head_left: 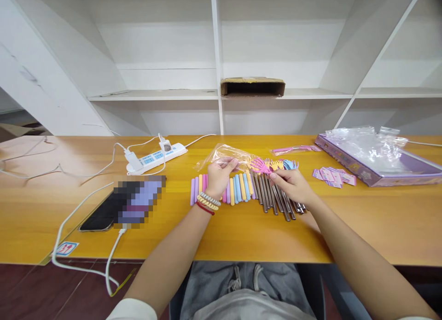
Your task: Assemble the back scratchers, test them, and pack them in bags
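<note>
- Bg: white shelf unit [165, 39], brown cardboard box [253, 90] on its mid shelf; wood-tone table [258, 246] in front, person seated at it.
- R hand [292, 185]: closed, thumb + fingers pinching pink claw head [259, 165], approx mid-table, tips pointing L.
- L hand [221, 176]: closed on clear bag [223, 153], held btwn thumb & fingers. Bag's R end right by pink claw tips; can't tell if tips are inside.
- L wrist: coil bands [209, 201] + red cord [206, 210].
- Under/beside L hand: row of coloured sticks [232, 191] (lilac, pink, yellow, blue), side by side.
- Under R hand: metal rods [265, 191], bunched, partly hidden by it.
- Just behind R hand: yellow claw heads [276, 165] & blue claw heads [290, 165].
- Further back: pink item in clear sleeve [286, 150], lying flat.
- R side: small pink cards [333, 176], overlapping; beyond, purple tray [407, 178] w/ pile of clear bags [366, 147].
- L side, well apart: white power strip [149, 160] w/ plugs in; nearer, dark phone [98, 214] next to pixelated patch, white cable [69, 215] alongside.
- Front-L of table: paper label [67, 249], red/blue print.
</note>
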Action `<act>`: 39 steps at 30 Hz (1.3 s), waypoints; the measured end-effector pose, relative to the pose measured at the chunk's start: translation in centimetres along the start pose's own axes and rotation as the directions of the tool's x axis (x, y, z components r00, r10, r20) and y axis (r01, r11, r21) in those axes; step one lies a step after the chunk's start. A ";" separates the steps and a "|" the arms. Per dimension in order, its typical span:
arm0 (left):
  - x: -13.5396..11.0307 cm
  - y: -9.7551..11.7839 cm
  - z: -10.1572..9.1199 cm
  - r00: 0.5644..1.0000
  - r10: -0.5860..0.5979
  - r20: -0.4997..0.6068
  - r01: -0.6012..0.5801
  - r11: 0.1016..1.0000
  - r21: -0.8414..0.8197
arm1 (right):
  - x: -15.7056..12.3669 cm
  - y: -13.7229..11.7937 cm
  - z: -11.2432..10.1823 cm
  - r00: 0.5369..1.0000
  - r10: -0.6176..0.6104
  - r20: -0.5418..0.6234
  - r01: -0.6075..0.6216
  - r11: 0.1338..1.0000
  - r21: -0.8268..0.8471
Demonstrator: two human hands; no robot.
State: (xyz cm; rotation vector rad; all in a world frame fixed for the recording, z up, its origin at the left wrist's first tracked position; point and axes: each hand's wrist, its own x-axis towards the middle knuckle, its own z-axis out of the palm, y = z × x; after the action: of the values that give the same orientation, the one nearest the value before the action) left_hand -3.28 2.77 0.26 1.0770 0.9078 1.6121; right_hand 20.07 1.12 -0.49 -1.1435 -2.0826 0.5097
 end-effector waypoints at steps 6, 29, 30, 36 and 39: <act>-0.2 0.5 0.1 0.994 -0.072 0.083 0.084 0.984 -0.156 | 0.1 -0.4 -0.5 0.999 -0.042 0.034 0.045 0.993 -0.108; -2.1 0.3 1.2 0.877 -0.166 0.450 0.097 0.980 0.173 | -0.1 -1.2 0.5 0.993 -0.114 0.043 0.120 0.979 -0.166; -2.2 0.2 1.3 0.862 -0.181 0.473 0.104 0.977 0.186 | -0.1 -1.2 0.6 0.994 -0.110 0.030 0.113 0.980 -0.162; -2.5 0.2 2.0 0.887 -0.122 0.445 0.088 0.991 0.098 | -0.2 -1.1 0.8 0.999 -0.047 0.009 0.048 0.993 -0.112; -1.8 0.6 1.5 0.947 -0.065 0.314 0.063 0.998 0.018 | -0.1 -0.9 0.2 0.999 0.013 0.045 -0.009 0.996 -0.086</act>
State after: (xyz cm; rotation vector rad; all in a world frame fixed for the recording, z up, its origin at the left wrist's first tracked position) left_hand -1.79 0.99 0.88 1.2548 0.7271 1.3347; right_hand 19.49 0.56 -0.13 -1.2030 -2.1567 0.4593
